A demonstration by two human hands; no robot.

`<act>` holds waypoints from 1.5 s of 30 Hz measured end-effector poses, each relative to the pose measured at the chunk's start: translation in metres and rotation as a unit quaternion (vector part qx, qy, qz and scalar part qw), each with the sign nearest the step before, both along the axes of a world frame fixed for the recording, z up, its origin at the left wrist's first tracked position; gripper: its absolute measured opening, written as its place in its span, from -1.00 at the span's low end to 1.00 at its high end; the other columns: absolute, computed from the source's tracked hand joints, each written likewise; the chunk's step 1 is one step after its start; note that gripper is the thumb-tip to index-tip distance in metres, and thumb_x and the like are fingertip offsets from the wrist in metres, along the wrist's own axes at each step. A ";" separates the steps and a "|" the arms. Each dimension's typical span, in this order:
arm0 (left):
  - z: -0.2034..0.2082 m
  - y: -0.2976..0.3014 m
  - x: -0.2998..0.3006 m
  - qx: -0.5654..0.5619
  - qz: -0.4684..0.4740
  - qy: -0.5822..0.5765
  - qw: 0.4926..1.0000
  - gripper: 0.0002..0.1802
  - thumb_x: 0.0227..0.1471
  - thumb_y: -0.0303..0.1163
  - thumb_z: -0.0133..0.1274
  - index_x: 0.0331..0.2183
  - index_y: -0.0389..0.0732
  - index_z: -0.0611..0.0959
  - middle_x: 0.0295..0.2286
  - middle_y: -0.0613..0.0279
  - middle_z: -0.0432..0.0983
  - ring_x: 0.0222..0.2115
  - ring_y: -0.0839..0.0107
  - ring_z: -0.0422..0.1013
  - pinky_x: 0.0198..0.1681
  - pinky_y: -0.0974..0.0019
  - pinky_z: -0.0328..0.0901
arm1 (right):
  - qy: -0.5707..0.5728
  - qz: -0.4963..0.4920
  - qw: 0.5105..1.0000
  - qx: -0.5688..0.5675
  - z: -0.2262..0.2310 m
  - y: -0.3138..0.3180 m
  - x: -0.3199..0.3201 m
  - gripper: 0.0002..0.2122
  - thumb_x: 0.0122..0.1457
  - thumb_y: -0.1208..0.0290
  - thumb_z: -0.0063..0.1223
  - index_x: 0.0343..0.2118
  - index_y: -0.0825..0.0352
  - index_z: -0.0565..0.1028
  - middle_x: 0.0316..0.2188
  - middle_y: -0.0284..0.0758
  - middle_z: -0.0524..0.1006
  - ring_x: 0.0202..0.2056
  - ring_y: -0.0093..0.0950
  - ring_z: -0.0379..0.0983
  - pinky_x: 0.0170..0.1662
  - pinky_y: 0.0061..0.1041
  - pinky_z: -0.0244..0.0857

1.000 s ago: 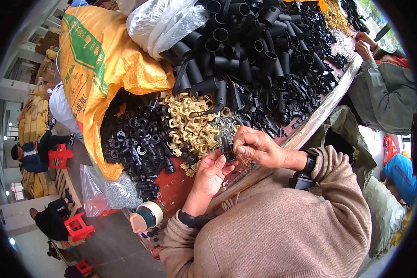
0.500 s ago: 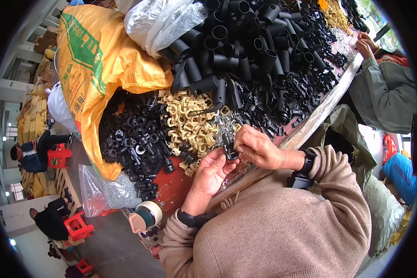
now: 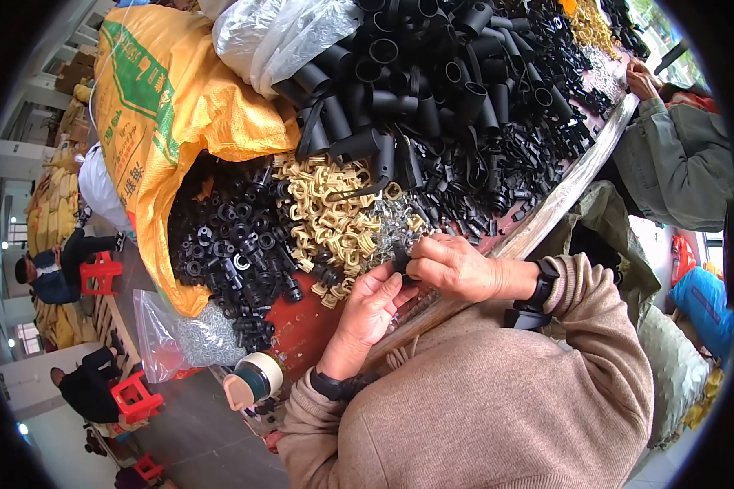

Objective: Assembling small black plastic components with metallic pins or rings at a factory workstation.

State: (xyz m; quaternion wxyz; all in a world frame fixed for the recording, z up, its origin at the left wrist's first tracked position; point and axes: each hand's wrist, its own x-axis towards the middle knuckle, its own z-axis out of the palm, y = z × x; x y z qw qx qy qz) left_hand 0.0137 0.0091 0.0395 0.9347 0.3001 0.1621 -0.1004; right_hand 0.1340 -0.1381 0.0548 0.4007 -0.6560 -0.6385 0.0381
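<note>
Both hands meet over the table's near edge around a small black plastic part (image 3: 401, 259). My left hand (image 3: 369, 306) pinches it from below between thumb and fingers. My right hand (image 3: 453, 267) is closed at its upper right side, fingertips pressed together against it; whether a smaller piece sits in them is hidden. Just beyond the hands lie a heap of cream plastic clips (image 3: 330, 204) and a small pile of clear or silvery pieces (image 3: 393, 218). Left of these, black ring-shaped fittings (image 3: 240, 236) spill from the mouth of a yellow woven sack (image 3: 196, 90).
Black tubes (image 3: 432, 90) and small black parts (image 3: 485, 179) are heaped at the back. A wooden rail (image 3: 538, 212) edges the table. A cup (image 3: 253, 381) and a bag of metal bits (image 3: 208, 334) stand at left. Another person's sleeve (image 3: 669, 167) is at far right.
My right hand has shifted slightly down and left, its fingers now closer over the black part. My left hand stays nearly in place. The view has moved a little.
</note>
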 end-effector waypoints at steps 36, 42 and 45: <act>-0.019 0.031 -0.018 0.052 0.201 0.063 0.976 -0.79 -0.04 -0.41 -0.07 -0.30 -0.26 0.45 -0.31 0.07 0.41 -0.24 0.21 0.34 -0.24 0.37 0.32 | 0.020 -0.005 0.997 -0.069 -0.027 0.055 0.020 -0.86 -0.05 0.44 -0.09 -0.40 0.28 0.28 -0.49 -0.30 0.37 -0.55 -0.37 0.36 -0.48 -0.49 0.25; -0.008 0.024 -0.011 0.063 0.189 0.065 0.978 -0.91 -0.05 -0.43 -0.06 -0.40 -0.18 0.46 -0.34 0.11 0.43 -0.27 0.32 0.37 -0.27 0.45 0.30 | 0.287 -0.050 0.944 -0.152 -0.018 0.045 0.029 -0.86 0.07 0.40 -0.13 -0.35 0.28 0.24 -0.47 -0.35 0.39 -0.58 -0.39 0.34 -0.47 -0.52 0.24; -0.005 0.022 -0.007 0.078 0.180 0.057 0.979 -0.91 -0.05 -0.44 -0.06 -0.40 -0.20 0.46 -0.34 0.12 0.43 -0.28 0.34 0.38 -0.27 0.46 0.30 | 0.489 0.007 0.851 -0.190 -0.012 0.044 0.029 -0.88 0.09 0.37 -0.13 -0.43 0.29 0.26 -0.47 -0.40 0.32 -0.51 -0.66 0.24 -0.43 -0.68 0.19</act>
